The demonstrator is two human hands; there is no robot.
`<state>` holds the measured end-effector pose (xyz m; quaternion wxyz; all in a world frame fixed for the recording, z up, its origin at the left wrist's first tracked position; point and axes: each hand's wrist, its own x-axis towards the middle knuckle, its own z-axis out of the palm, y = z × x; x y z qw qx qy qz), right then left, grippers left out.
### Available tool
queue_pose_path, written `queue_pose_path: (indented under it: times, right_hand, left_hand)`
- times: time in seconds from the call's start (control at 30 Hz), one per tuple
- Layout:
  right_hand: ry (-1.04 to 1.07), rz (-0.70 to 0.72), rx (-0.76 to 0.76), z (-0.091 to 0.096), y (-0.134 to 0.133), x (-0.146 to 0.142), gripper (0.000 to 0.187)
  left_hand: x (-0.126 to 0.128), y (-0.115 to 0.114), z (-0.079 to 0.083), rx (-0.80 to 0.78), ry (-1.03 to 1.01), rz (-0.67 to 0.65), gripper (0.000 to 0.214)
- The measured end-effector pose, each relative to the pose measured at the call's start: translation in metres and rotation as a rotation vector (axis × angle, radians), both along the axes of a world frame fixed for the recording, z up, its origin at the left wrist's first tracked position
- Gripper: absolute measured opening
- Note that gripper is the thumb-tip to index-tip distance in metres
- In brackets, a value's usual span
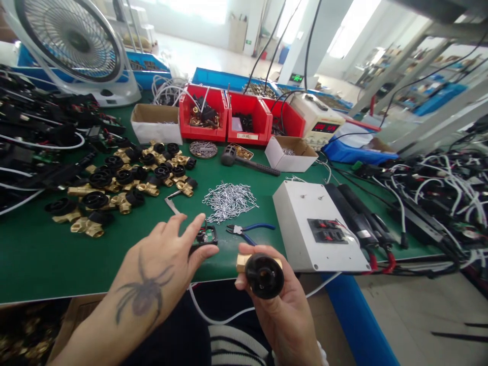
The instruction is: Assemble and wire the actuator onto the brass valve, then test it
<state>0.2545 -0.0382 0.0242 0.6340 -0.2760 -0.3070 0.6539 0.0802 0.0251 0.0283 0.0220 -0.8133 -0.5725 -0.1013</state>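
Observation:
My right hand [284, 315] grips a brass valve fitting [241, 263] with a round black plastic cap [264, 276] facing me, just over the table's front edge. My left hand [163, 264] has its fingers stretched out and apart. It reaches over a small black housing with a green circuit board [208, 235]; whether its fingertips touch the housing I cannot tell. Blue-handled cutting pliers [251, 229] lie open between the hands. Beyond them is a heap of silver wire clips [230, 202]. A small metal lever-like tool [172, 203] lies ahead of my left fingers.
Several brass fittings with black caps [125, 178] cover the left side. Red bins [247, 119], white boxes [292, 155] and a black mallet [249, 160] stand or lie farther back. A grey switch box [320, 223] and cabled black tubes [356, 218] are at right. A fan [76, 46] stands back left.

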Motion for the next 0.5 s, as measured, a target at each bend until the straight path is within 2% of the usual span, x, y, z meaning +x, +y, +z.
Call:
queue_pose_path:
  times: [0.1,0.17,0.2,0.27,0.4,0.47,0.5]
  right_hand:
    - [0.004,-0.003,-0.032,0.001,0.0,0.0,0.03]
    - [0.01,-0.011,-0.046,-0.002,0.0,0.0,0.031]
    - [0.008,-0.011,-0.061,-0.003,0.0,0.0,0.034]
    - [-0.022,-0.014,-0.123,-0.007,-0.002,0.0,0.039]
    - [-0.096,0.014,-0.288,-0.006,-0.005,-0.002,0.047]
    - [-0.094,0.055,-0.297,-0.002,-0.006,-0.005,0.049]
    - [-0.097,0.076,-0.294,0.0,-0.007,-0.006,0.05]
  left_hand:
    - [0.013,0.002,-0.014,-0.157,0.105,-0.03,0.054]
    - [0.014,0.006,-0.02,-0.21,0.01,0.0,0.05]
    - [0.012,0.009,-0.022,-0.223,-0.11,0.022,0.048]
    - [0.005,0.015,-0.023,-0.324,-0.481,0.053,0.046]
    - [0.0,0.018,-0.018,-0.673,-1.449,0.007,0.045]
    - [0.007,0.017,-0.014,-0.77,-1.765,-0.051,0.042]
    - [0.011,0.016,-0.013,-0.798,-1.849,-0.076,0.043]
